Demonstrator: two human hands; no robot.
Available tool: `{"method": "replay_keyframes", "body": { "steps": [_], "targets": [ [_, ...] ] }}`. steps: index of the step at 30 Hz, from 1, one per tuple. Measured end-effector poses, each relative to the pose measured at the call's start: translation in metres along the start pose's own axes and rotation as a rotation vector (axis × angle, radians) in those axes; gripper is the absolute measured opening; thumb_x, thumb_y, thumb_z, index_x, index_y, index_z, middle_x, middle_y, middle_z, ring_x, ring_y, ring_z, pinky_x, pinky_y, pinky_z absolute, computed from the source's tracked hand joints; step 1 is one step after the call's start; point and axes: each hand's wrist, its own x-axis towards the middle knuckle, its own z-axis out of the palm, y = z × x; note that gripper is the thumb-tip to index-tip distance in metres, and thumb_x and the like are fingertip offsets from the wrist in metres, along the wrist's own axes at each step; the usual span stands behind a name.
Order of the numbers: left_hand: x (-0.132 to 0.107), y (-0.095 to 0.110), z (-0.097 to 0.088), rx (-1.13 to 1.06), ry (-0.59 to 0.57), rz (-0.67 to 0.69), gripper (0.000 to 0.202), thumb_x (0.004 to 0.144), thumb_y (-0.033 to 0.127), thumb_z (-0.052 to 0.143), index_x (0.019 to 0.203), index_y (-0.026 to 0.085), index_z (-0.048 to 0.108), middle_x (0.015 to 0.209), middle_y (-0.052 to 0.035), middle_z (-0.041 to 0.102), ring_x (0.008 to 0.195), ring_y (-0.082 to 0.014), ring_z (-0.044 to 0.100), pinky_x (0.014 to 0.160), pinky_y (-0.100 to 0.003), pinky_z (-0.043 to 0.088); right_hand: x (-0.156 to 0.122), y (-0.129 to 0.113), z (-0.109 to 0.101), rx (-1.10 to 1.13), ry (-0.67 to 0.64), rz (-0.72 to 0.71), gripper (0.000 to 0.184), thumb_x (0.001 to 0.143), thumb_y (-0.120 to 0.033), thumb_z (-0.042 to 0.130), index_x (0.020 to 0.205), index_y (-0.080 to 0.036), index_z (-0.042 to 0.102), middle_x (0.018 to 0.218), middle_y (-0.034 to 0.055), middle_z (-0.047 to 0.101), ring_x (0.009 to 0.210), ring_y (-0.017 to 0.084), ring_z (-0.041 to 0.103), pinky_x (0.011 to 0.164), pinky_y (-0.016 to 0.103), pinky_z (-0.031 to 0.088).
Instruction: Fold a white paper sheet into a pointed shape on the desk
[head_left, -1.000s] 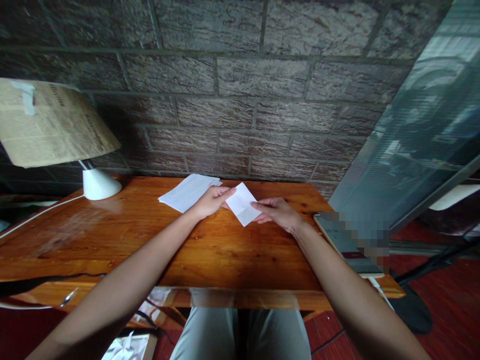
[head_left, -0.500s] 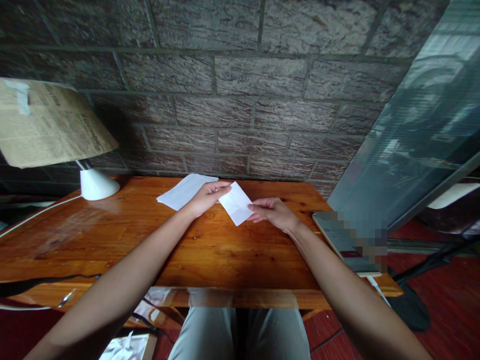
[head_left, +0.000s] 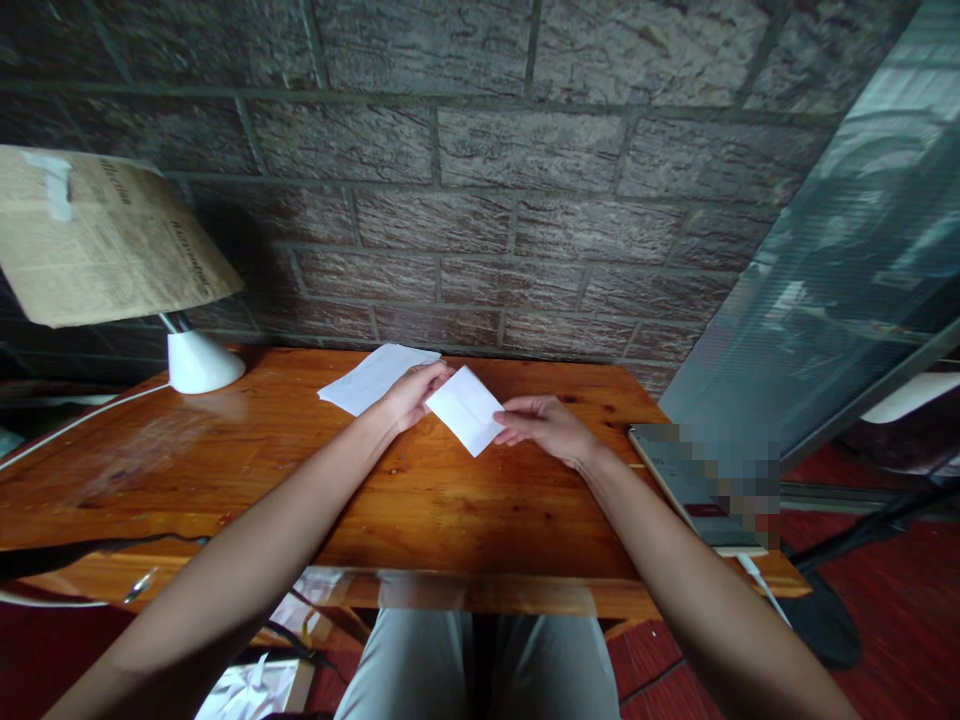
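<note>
A small square of folded white paper [head_left: 466, 410] is held up over the desk, one corner pointing toward me, with faint creases across it. My right hand [head_left: 541, 425] pinches its right corner between thumb and fingers. At the upper left edge of the paper is my left hand [head_left: 416, 393], its fingers curled and partly hidden behind the sheet. Just behind my left hand, a stack of white paper sheets [head_left: 375, 375] lies on the wooden desk [head_left: 450, 520].
A lamp [head_left: 202, 362] with a newsprint shade stands at the left. On the right edge lies a partly blurred flat device [head_left: 675, 480] with a white cable. A brick wall [head_left: 480, 220] rises behind the desk. Below, an open box [head_left: 255, 690] holds white paper.
My left thumb has slipped off the paper's front face, and that hand now curls at its edge. The paper has turned slightly, showing more of its face. My right hand keeps its pinch.
</note>
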Motion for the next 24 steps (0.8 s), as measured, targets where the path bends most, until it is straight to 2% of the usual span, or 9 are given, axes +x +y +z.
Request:
{"method": "replay_keyframes", "body": {
  "steps": [3, 7, 9, 12, 14, 17, 20, 24],
  "targets": [
    [0.0, 0.004, -0.003, -0.007, 0.029, 0.063, 0.022, 0.068, 0.029, 0.074, 0.059, 0.013, 0.062, 0.054, 0.0001, 0.058, 0.047, -0.0069, 0.048, 0.05, -0.02, 0.037, -0.001, 0.002, -0.005, -0.013, 0.038, 0.021, 0.037, 0.066, -0.043, 0.082, 0.085, -0.013, 0.073, 0.071, 0.005, 0.075, 0.063, 0.013, 0.07, 0.062, 0.021, 0.051],
    [-0.004, 0.007, 0.003, 0.025, 0.02, 0.172, 0.033, 0.072, 0.045, 0.077, 0.082, 0.014, 0.07, 0.061, 0.002, 0.06, 0.051, -0.0056, 0.049, 0.051, -0.018, 0.036, -0.002, 0.001, -0.007, 0.0, 0.029, 0.041, 0.036, 0.066, -0.042, 0.082, 0.084, -0.013, 0.072, 0.071, 0.0055, 0.075, 0.063, 0.013, 0.07, 0.063, 0.022, 0.051],
    [-0.005, 0.006, 0.007, 0.005, -0.009, 0.2, 0.037, 0.07, 0.043, 0.08, 0.094, 0.015, 0.073, 0.071, 0.0004, 0.066, 0.059, -0.0069, 0.056, 0.057, -0.018, 0.041, -0.002, 0.0, -0.005, 0.022, 0.011, 0.04, 0.035, 0.067, -0.041, 0.082, 0.084, -0.014, 0.072, 0.071, 0.0053, 0.075, 0.063, 0.013, 0.07, 0.064, 0.022, 0.051],
    [-0.008, 0.005, 0.01, -0.026, -0.132, 0.121, 0.04, 0.07, 0.038, 0.081, 0.102, 0.014, 0.074, 0.092, -0.0069, 0.074, 0.078, -0.0132, 0.066, 0.072, -0.023, 0.048, -0.001, 0.0, -0.005, 0.065, 0.002, 0.05, 0.033, 0.065, -0.038, 0.084, 0.085, -0.014, 0.072, 0.071, 0.0048, 0.074, 0.062, 0.012, 0.069, 0.062, 0.021, 0.051],
    [-0.011, 0.005, 0.009, -0.038, -0.215, 0.083, 0.039, 0.072, 0.036, 0.08, 0.104, 0.014, 0.074, 0.1, -0.0109, 0.075, 0.086, -0.0175, 0.068, 0.079, -0.027, 0.049, 0.0, 0.001, -0.006, 0.103, 0.003, 0.07, 0.033, 0.064, -0.036, 0.085, 0.084, -0.014, 0.072, 0.07, 0.0044, 0.074, 0.059, 0.011, 0.067, 0.061, 0.02, 0.051],
    [-0.014, 0.008, 0.007, -0.061, -0.318, 0.122, 0.04, 0.076, 0.03, 0.078, 0.112, 0.014, 0.072, 0.114, -0.0143, 0.072, 0.1, -0.0224, 0.069, 0.089, -0.031, 0.049, 0.001, 0.002, -0.008, 0.165, 0.006, 0.091, 0.029, 0.063, -0.031, 0.085, 0.083, -0.014, 0.072, 0.067, 0.0024, 0.072, 0.054, 0.007, 0.064, 0.057, 0.017, 0.049],
    [-0.016, 0.011, 0.006, -0.084, -0.366, 0.141, 0.038, 0.079, 0.027, 0.075, 0.116, 0.016, 0.071, 0.12, -0.0149, 0.07, 0.105, -0.0231, 0.068, 0.093, -0.033, 0.049, 0.0, 0.002, -0.008, 0.229, 0.026, 0.086, 0.025, 0.062, -0.026, 0.085, 0.079, -0.013, 0.072, 0.064, -0.0002, 0.07, 0.05, 0.004, 0.059, 0.054, 0.015, 0.048],
    [-0.017, 0.013, 0.006, -0.089, -0.367, 0.146, 0.034, 0.077, 0.02, 0.076, 0.11, 0.016, 0.073, 0.119, -0.0135, 0.07, 0.107, -0.0231, 0.068, 0.096, -0.033, 0.049, 0.0, 0.001, -0.008, 0.287, 0.038, 0.096, 0.023, 0.061, -0.025, 0.084, 0.076, -0.012, 0.071, 0.061, -0.0014, 0.068, 0.048, 0.003, 0.057, 0.052, 0.014, 0.047]
  ]
}}
